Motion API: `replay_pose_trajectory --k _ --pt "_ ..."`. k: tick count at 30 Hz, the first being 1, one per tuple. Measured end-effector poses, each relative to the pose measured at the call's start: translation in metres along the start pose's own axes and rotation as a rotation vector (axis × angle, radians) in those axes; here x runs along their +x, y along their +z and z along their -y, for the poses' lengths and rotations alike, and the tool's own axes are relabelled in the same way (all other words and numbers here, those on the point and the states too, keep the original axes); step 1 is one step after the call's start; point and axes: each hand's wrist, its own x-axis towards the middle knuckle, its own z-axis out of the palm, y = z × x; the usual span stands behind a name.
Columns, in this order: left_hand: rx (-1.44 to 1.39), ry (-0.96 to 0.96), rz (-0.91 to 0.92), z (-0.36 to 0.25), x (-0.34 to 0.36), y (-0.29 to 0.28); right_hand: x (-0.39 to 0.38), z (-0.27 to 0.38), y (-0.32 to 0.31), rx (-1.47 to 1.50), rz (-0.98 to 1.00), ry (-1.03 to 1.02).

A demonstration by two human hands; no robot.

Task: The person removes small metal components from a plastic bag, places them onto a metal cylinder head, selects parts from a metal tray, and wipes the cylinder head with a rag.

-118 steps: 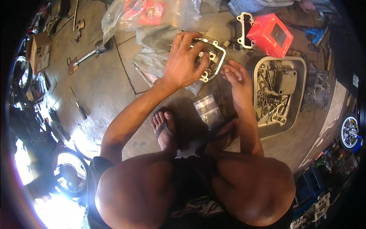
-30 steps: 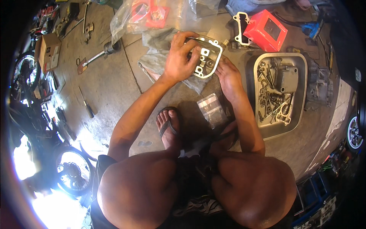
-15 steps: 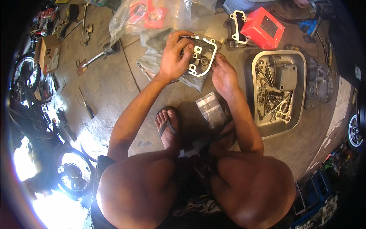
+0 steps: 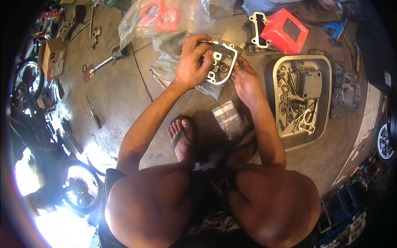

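A motorcycle cylinder head (image 4: 223, 67) with a bright machined rim faces up between my hands, over a grey rag (image 4: 162, 68) on the concrete floor. My left hand (image 4: 193, 62) grips its left side, fingers curled over the rim and the thumb reaching into the cavity. Some of those fingertips are hidden. Against the right edge rests my right hand (image 4: 247, 82), its fingers bent along the outer wall and partly out of sight beneath it. Below the right hand lies a small clear plastic bag (image 4: 229, 119) with a pale band.
A metal tray (image 4: 326, 124) of bolts and engine parts stands at right, an engine casing (image 4: 346, 89) beyond it. A red box (image 4: 285, 31) sits beside a white-edged cover (image 4: 259, 29). At left are a screwdriver (image 4: 95, 115), a piston-like part with rod (image 4: 118, 53) and a cardboard box (image 4: 53, 59).
The cylinder head and both hands have shifted slightly to the right. The grip looks the same, and the surrounding things have stayed put.
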Motion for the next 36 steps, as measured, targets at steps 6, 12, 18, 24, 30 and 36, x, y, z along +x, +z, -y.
replay_pose_trajectory --k 6,12,18,24,30,36 --pt "0.046 -0.009 -0.018 -0.004 0.000 0.001 0.002 0.006 0.007 -0.087 -0.047 -0.009" --pt "0.100 -0.021 -0.088 -0.010 -0.001 0.008 0.002 0.008 0.019 -0.183 -0.110 -0.080" --pt "0.096 -0.016 -0.106 -0.005 -0.003 0.009 0.002 0.007 0.023 -0.270 -0.163 -0.111" --pt "0.125 -0.011 -0.092 -0.008 -0.001 0.010 0.006 0.003 0.014 -0.273 -0.155 -0.155" --pt "0.164 -0.037 -0.100 -0.012 -0.002 0.011 0.003 0.006 0.020 -0.377 -0.205 -0.166" --pt "0.196 -0.037 -0.104 -0.018 0.001 0.020 0.003 0.012 0.015 -0.249 -0.183 -0.135"
